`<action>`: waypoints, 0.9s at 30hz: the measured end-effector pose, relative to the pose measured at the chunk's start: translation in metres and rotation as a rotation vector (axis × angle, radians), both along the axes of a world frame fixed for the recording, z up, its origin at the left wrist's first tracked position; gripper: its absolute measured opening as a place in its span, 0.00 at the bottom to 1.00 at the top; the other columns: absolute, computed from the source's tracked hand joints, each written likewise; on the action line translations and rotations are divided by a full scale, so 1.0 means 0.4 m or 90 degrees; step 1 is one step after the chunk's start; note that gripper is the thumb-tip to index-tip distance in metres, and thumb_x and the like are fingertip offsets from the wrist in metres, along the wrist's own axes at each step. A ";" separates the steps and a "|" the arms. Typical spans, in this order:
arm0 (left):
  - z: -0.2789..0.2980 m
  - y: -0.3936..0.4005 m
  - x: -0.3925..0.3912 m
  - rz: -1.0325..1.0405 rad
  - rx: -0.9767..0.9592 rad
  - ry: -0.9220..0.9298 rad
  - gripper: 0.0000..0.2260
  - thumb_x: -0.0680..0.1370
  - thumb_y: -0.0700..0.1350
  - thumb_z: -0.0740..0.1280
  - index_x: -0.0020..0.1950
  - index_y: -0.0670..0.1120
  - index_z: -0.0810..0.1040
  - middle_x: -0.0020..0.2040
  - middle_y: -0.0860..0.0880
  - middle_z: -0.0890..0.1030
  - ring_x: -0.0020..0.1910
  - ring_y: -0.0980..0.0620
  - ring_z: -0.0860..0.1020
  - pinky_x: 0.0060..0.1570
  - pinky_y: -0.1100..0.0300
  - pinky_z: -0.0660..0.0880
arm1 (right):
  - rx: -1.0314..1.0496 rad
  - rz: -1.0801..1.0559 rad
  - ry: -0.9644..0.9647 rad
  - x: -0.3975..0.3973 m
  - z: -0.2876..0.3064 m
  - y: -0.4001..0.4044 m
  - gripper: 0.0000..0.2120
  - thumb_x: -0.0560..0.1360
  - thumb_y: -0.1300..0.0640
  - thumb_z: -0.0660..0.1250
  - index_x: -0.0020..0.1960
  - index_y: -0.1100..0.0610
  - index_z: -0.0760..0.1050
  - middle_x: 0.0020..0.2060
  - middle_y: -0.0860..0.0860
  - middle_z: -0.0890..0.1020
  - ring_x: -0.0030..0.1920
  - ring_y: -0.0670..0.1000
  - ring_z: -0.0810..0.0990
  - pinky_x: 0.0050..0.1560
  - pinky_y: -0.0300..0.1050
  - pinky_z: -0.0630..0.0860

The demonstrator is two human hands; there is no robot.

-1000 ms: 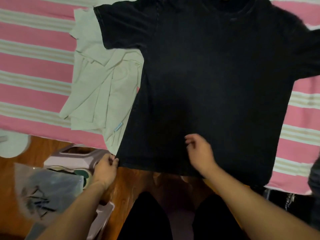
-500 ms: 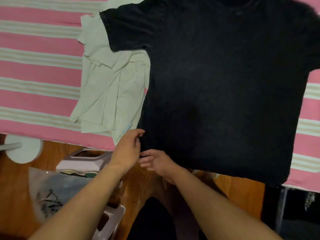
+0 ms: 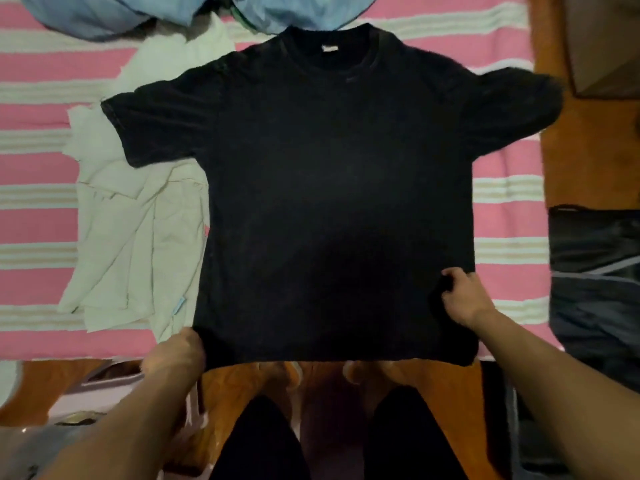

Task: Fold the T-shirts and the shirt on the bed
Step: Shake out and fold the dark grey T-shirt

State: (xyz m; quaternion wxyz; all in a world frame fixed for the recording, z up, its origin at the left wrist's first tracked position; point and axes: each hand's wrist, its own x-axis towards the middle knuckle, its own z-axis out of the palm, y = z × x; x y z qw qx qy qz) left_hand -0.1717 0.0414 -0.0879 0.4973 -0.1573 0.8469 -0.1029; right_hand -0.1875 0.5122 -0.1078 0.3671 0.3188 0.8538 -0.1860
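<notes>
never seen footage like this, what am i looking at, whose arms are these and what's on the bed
There is no machine here. A camera worn on a person's head looks down at their own two arms.

A black T-shirt lies spread flat on a pink striped bed. The left hand grips its bottom left corner, and the right hand pinches the fabric near its bottom right corner.

A crumpled pale garment lies partly under the T-shirt's left side, and blue cloth sits at the far edge.
</notes>
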 end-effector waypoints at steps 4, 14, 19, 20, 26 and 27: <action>0.051 0.214 -0.190 -0.078 0.053 0.016 0.13 0.79 0.47 0.62 0.61 0.49 0.80 0.58 0.46 0.82 0.57 0.45 0.82 0.56 0.51 0.77 | -0.056 -0.051 0.074 -0.113 0.034 0.121 0.19 0.77 0.63 0.66 0.68 0.61 0.75 0.64 0.61 0.78 0.63 0.62 0.78 0.61 0.46 0.72; 0.019 0.888 -0.647 -0.097 0.488 0.159 0.26 0.84 0.49 0.62 0.81 0.55 0.60 0.77 0.49 0.65 0.71 0.48 0.71 0.70 0.53 0.71 | -0.014 -0.302 0.389 -0.622 0.082 0.574 0.24 0.79 0.53 0.68 0.72 0.59 0.70 0.68 0.58 0.75 0.66 0.60 0.75 0.63 0.50 0.71; -0.083 1.026 -0.707 -0.201 0.389 0.006 0.36 0.82 0.52 0.62 0.83 0.60 0.43 0.84 0.50 0.44 0.81 0.41 0.49 0.78 0.46 0.58 | -0.220 -0.287 0.392 -0.694 0.023 0.631 0.24 0.78 0.55 0.72 0.71 0.57 0.70 0.64 0.54 0.78 0.59 0.53 0.79 0.52 0.43 0.77; -0.092 1.031 -0.708 -0.213 0.367 -0.011 0.37 0.81 0.52 0.62 0.83 0.60 0.42 0.84 0.50 0.42 0.81 0.40 0.46 0.78 0.45 0.58 | -0.269 -0.274 0.405 -0.689 0.014 0.630 0.21 0.77 0.58 0.72 0.68 0.57 0.73 0.60 0.52 0.80 0.56 0.51 0.80 0.49 0.41 0.78; -0.093 1.007 -0.748 -0.213 0.386 -0.074 0.35 0.82 0.51 0.62 0.82 0.62 0.44 0.83 0.53 0.43 0.82 0.44 0.46 0.80 0.48 0.53 | -0.412 -0.258 0.417 -0.637 -0.021 0.666 0.17 0.75 0.65 0.73 0.61 0.53 0.79 0.54 0.47 0.84 0.55 0.47 0.83 0.50 0.41 0.79; -0.097 1.000 -0.762 -0.203 0.392 -0.083 0.34 0.82 0.51 0.62 0.82 0.63 0.46 0.83 0.54 0.44 0.82 0.44 0.46 0.80 0.47 0.52 | -0.387 -0.210 0.414 -0.637 -0.023 0.672 0.15 0.75 0.65 0.73 0.59 0.52 0.80 0.52 0.46 0.84 0.54 0.45 0.83 0.49 0.40 0.78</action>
